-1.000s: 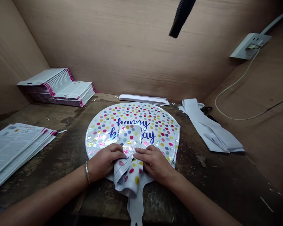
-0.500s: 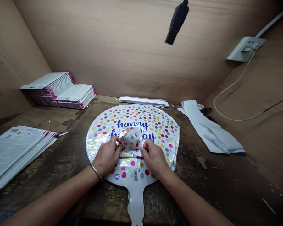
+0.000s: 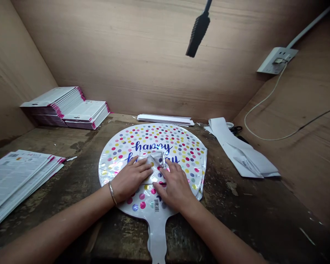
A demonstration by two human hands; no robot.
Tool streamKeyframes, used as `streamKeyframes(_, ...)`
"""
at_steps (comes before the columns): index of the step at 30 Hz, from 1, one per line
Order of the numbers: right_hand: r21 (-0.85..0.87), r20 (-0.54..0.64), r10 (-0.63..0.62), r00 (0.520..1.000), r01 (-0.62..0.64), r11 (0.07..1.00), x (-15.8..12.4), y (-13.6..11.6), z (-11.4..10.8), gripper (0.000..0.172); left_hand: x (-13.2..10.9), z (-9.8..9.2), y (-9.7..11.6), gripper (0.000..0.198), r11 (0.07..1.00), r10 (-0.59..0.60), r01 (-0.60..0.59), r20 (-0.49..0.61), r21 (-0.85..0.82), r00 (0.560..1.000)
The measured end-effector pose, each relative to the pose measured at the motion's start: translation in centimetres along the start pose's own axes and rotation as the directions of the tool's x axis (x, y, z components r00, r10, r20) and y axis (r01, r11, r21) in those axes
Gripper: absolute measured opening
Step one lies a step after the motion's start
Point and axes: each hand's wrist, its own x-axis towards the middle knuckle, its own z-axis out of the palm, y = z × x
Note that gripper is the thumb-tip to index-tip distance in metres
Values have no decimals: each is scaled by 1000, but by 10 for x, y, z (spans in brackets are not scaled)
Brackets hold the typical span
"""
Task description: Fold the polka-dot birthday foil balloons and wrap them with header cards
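Flat on the table lies a round foil balloon point(image 3: 187, 154), white with coloured dots and blue "happy birthday" lettering, partly covered by my hands. Its narrow neck point(image 3: 157, 234) points towards me, and a barcode sits just above it. A folded dotted flap point(image 3: 152, 156) lies across the balloon's middle. My left hand point(image 3: 133, 176) rests on the flap's left side, fingers stretched flat. On its right edge lies my right hand point(image 3: 176, 183), fingers extended and thumb apart, pressing on the foil. More foil layers show under the balloon's right edge.
Stacked printed cards point(image 3: 68, 106) stand at the back left, with more cards point(image 3: 19, 179) at the left. White strips point(image 3: 165, 120) lie along the back wall. At right are white label strips point(image 3: 242, 154), scissors point(image 3: 236, 130) and a power socket point(image 3: 277, 60). A black connector point(image 3: 198, 35) hangs overhead.
Both hands have gone from pinching the small flap's edges to lying spread on it. The flap, raised before, is now flatter. The view has shifted slightly.
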Motion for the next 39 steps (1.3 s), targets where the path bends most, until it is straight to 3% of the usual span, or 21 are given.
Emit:
streamKeyframes(4, -32, 125, -169, 978, 174, 984, 5, 10, -10, 54, 4, -1, -4, 37, 996, 33, -27, 66, -81, 997)
streamKeyframes(8, -68, 195, -227, 954, 244, 967, 19, 21, -16, 59, 6, -9, 3, 48, 993, 32, -26, 49, -115, 998)
streamKeyframes(12, -131, 102, -221, 970, 233, 963, 25, 21, -8, 48, 12, -8, 13, 46, 994, -36, 39, 30, -100, 999)
streamKeyframes(16, -100, -7, -172, 985, 171, 980, 20, 18, -1, 43, 21, 2, 20, 28, 988, -148, 147, -10, -55, 989)
streamKeyframes(18, -21, -33, -119, 992, 118, 993, 16, 20, -9, 46, 20, 4, 22, 30, 984, -169, 167, -28, -63, 985)
streamKeyframes(20, 157, -5, -78, 997, 78, 984, 10, 25, -26, 62, 12, 1, 22, 39, 976, -169, 158, -63, -147, 984)
streamKeyframes(22, 410, 66, -70, 995, 37, 911, 3, 33, -45, 79, -1, -6, 23, 49, 954, -157, 118, -123, -277, 980)
streamKeyframes(23, 531, 89, -70, 994, 12, 847, 0, 37, -53, 80, -9, -9, 24, 54, 941, -142, 85, -153, -328, 978)
streamKeyframes(25, 696, 93, -39, 995, -37, 717, -3, 43, -64, 64, -22, -15, 27, 61, 929, -91, 14, -191, -370, 977)
streamKeyframes(27, 751, 52, 10, 999, -45, 659, 0, 45, -67, 48, -31, -18, 31, 64, 934, -28, -42, -191, -356, 981)
streamKeyframes(29, 731, 28, 20, 999, -34, 682, 7, 44, -65, 39, -35, -19, 36, 62, 943, 30, -85, -175, -321, 984)
streamKeyframes(31, 711, 53, -18, 998, -25, 702, 15, 42, -64, 31, -36, -19, 40, 59, 952, 77, -123, -170, -279, 982)
streamKeyframes(33, 754, 122, -65, 990, -50, 655, 20, 40, -64, 24, -36, -20, 43, 56, 959, 101, -146, -191, -242, 976)
streamKeyframes(36, 880, 203, -110, 973, -132, 457, 20, 37, -65, 24, -36, -21, 44, 54, 966, 103, -153, -233, -208, 967)
streamKeyframes(39, 949, 241, -39, 970, -227, 219, 15, 36, -59, 25, -38, -22, 43, 53, 967, 108, -166, -278, -193, 954)
